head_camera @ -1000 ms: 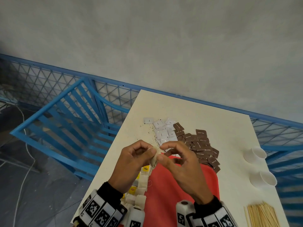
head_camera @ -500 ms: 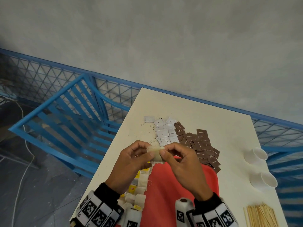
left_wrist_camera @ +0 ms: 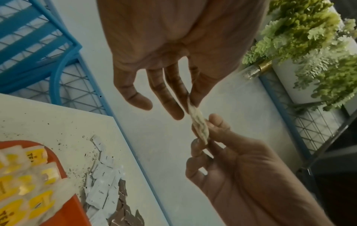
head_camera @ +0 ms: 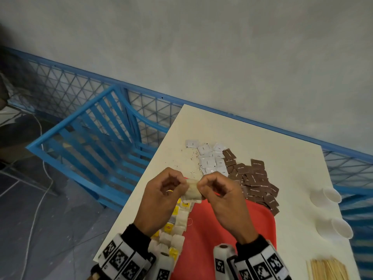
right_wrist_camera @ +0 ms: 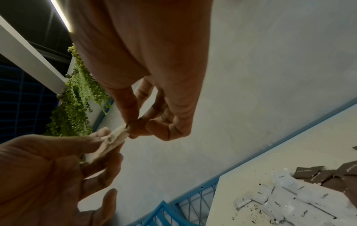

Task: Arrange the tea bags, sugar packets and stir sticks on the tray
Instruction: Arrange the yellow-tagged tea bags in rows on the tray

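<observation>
Both hands hold one pale tea bag (head_camera: 192, 191) in the air above the far end of the red tray (head_camera: 212, 229). My left hand (head_camera: 184, 185) pinches its left edge and my right hand (head_camera: 199, 186) pinches its right edge. In the left wrist view the tea bag (left_wrist_camera: 199, 125) hangs edge-on between the left hand (left_wrist_camera: 190, 104) and the right hand (left_wrist_camera: 204, 137). In the right wrist view the right hand (right_wrist_camera: 131, 126) pinches the tea bag (right_wrist_camera: 114, 139). Several tea bags with yellow tags (head_camera: 177, 225) lie in a row along the tray's left side.
White sugar packets (head_camera: 210, 162) and brown packets (head_camera: 256, 178) lie heaped on the cream table (head_camera: 272, 142) beyond the tray, with loose tea grains around. Two white cups (head_camera: 327, 196) lie at the right edge. Stir sticks (head_camera: 329, 269) lie near right. A blue chair (head_camera: 90, 134) stands left.
The tea bag, bunched between the fingertips a second ago, is now stretched flatter between the two hands. Both hands stay above the tray's far end.
</observation>
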`<state>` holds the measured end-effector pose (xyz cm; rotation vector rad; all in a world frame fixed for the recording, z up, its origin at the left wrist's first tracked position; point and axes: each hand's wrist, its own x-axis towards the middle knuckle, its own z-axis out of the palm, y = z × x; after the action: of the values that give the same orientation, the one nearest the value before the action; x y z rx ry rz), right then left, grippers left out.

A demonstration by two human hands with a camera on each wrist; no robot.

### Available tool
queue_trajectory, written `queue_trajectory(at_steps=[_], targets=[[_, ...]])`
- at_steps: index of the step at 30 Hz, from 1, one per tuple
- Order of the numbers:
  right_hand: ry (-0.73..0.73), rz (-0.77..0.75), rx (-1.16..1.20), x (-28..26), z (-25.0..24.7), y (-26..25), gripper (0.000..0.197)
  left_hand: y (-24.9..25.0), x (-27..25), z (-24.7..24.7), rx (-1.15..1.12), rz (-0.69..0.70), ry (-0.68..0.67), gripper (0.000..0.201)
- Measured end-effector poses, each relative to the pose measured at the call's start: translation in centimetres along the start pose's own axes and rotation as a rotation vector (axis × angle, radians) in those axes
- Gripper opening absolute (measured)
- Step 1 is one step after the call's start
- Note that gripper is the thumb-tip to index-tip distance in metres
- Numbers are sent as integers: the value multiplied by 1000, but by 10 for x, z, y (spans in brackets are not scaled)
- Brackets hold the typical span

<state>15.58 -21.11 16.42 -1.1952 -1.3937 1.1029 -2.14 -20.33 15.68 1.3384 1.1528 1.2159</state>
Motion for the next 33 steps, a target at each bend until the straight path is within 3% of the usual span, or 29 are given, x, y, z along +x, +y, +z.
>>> queue_trajectory(at_steps=[7,11,17,20,24,27,31,33], targets=[[-48,20,-92,1,1,-6,18,5,0,-13,85,-54,-77,10],[-79,-15,-192,5,3,-5,24,4,1,-19,128,-83,-63,17],[-67,-86,-376,14,12,2,3,-8,2,-22,292,-56,-22,4],[-111,-10,-232,15,19,4,3,-15,2,-27,205,-75,-18,1],[-136,161,-88,16,30,17,5,-32,-3,-38,58,-224,-23,4],[-129,301,-52,18,39,38,7,-60,-11,-47,119,-332,-66,10],[-303,341,-329,27,50,75,8,-106,-22,-64,393,-380,-145,15],[-444,338,-505,32,57,93,19,-120,-25,-73,483,-391,-150,16]])
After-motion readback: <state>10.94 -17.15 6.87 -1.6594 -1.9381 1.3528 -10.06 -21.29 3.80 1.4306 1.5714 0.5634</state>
